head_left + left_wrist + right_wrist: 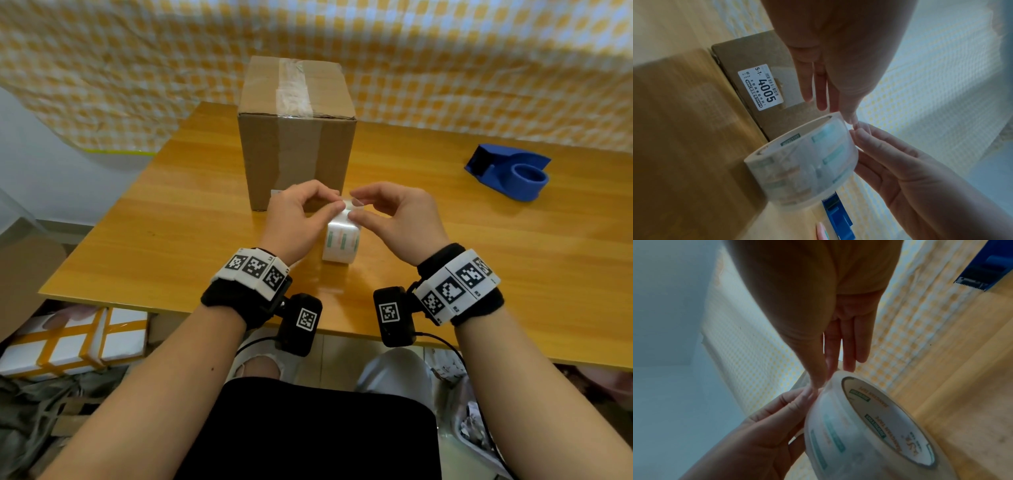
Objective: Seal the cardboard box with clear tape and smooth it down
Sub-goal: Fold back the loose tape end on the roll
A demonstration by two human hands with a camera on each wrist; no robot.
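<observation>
My wooden table [171,219] carries the cardboard box [296,137] at the far middle, the tape roll [340,241] near me, and a blue dispenser [508,171] far right.

Left hand [297,219] hides box [297,144] label; dispenser [982,270] cut off by right-wrist frame edge.

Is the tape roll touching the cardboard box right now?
Apart. The left wrist view shows the tape roll standing on the table, with bare wood between it and the foot of the cardboard box.
</observation>
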